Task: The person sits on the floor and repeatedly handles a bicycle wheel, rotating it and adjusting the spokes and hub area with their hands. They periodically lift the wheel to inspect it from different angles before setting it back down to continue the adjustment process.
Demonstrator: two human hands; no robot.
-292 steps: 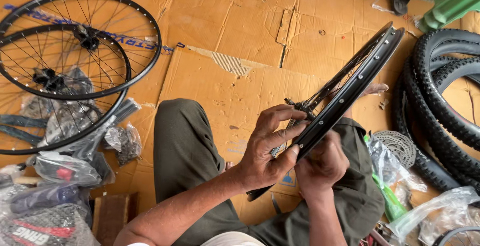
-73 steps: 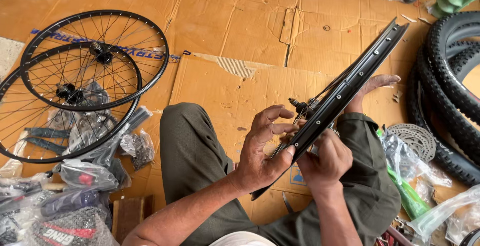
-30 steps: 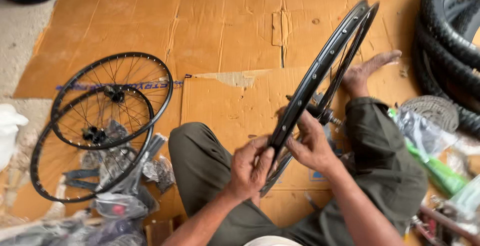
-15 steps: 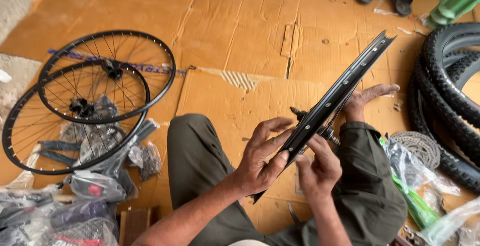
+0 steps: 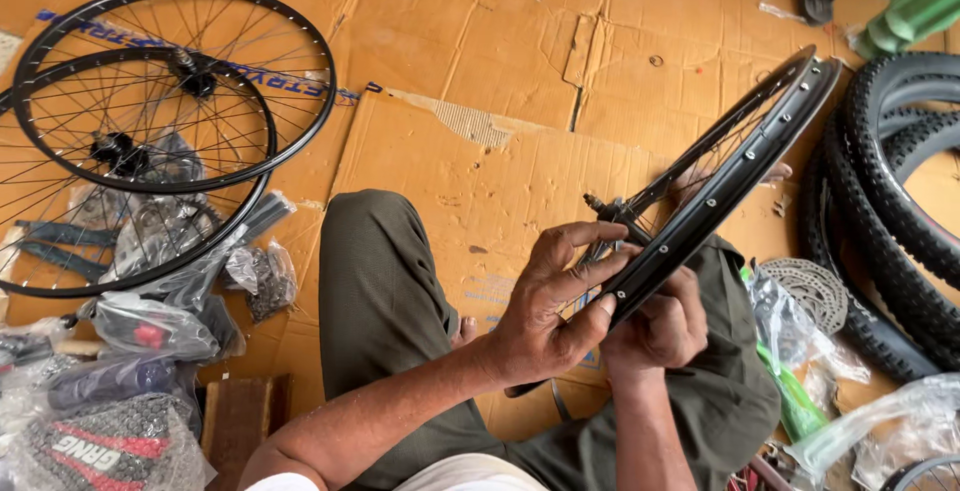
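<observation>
Rim tilted slightly lower than half a second before | left hand [image 5: 548, 316] pinched bicycle wheel rim [image 5: 722, 177] edge, right hand [image 5: 655, 329] closed beneath | long axis ran up-right over lap, hub [image 5: 608, 213] just above left fingers.

The left hand [image 5: 545, 316] is half-curled, fingers [image 5: 585, 241] spread, thumb pressing inward. Just beyond its thumb, the right hand [image 5: 655, 326] is fisted.

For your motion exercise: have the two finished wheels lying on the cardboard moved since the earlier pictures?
No. The two wheels lie overlapped at the same cardboard edge; only the camera shifted.
</observation>
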